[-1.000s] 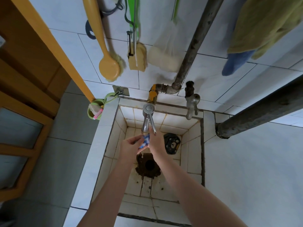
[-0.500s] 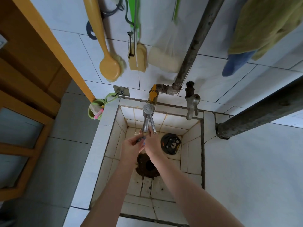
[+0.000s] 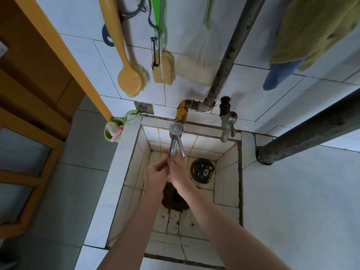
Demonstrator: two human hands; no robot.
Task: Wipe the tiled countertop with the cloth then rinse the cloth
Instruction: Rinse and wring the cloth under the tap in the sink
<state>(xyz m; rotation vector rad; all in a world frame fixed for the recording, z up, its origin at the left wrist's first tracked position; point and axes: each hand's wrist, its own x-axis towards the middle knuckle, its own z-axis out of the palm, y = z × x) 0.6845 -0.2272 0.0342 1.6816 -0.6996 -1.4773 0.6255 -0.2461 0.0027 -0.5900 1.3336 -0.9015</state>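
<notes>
Both my hands are down in the small tiled sink [image 3: 124, 158], pressed together just under the spout of the steel faucet [image 3: 175, 141]. My left hand [image 3: 155, 175] and my right hand [image 3: 178, 172] are closed against each other around the small blue-and-white cloth, which is hidden between them. Below the hands lies the dark, grimy drain hole [image 3: 175, 197]. The pale tiled countertop [image 3: 292, 201] stretches to the right of the sink.
A round black drain cover [image 3: 202, 171] leans in the sink's back right corner. A second tap [image 3: 227, 123] and a thick dark pipe [image 3: 303, 137] stand to the right. A yellow brush [image 3: 129, 78], sponges and towels [image 3: 311, 30] hang on the wall. A green cup [image 3: 113, 131] hangs at the left.
My hands have moved up closer under the faucet spout and closed together. The blue-and-white cloth that showed between them is now covered by the hands.
</notes>
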